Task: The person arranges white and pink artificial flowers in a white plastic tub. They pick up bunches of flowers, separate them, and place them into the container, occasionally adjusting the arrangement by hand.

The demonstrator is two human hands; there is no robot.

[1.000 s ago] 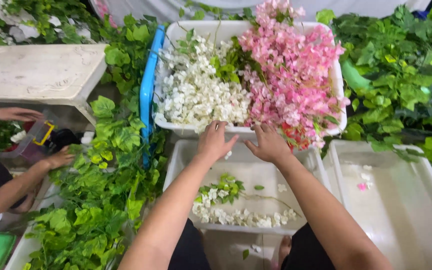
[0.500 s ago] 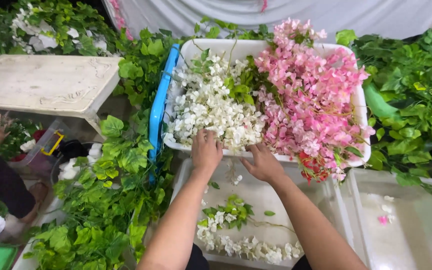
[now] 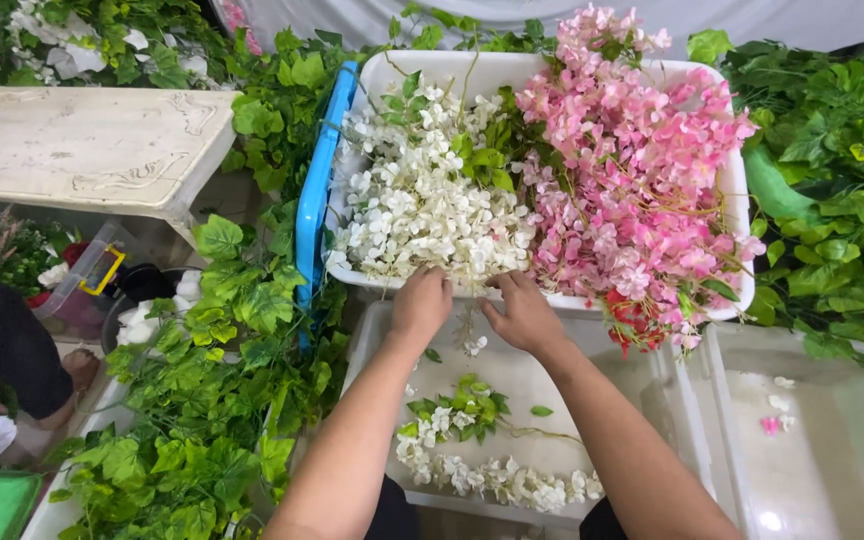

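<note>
Both hands are digging into the white flowers (image 3: 422,210) at 12 o'clock: left hand (image 3: 420,305) and right hand (image 3: 524,315) are closing fingers around a hanging strand, pulling it over the white tub (image 3: 562,75) edge.

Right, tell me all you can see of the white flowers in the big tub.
The white flowers fill the left half of a white plastic tub: small-petalled, artificial-looking sprays in a loose, tangled heap, with green leaves among them. Pink flowers press against their right side. Both hands, left and right, reach into the near edge, where a sprig hangs over the rim.
</note>
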